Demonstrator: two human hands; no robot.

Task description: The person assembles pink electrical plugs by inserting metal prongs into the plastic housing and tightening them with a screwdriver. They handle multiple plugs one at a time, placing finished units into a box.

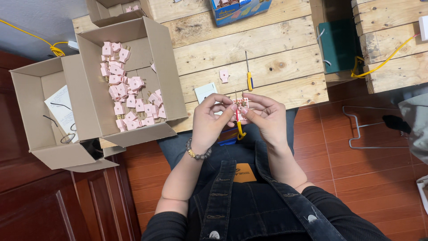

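My left hand (209, 120) and my right hand (266, 117) meet over my lap at the front edge of a wooden table (267, 44). Between their fingertips they pinch a small pink plug part (241, 103) with metal contacts showing. A yellow-handled screwdriver (240, 126) hangs down between the hands; which hand grips it I cannot tell. A beaded bracelet circles my left wrist.
A cardboard box (167, 67) holds several pink plug parts (127, 91) on the table's left. Another box (38, 111) with a paper sheet stands further left. One loose pink part (224, 76), a second screwdriver (248, 71) and a white block (205, 92) lie on the table.
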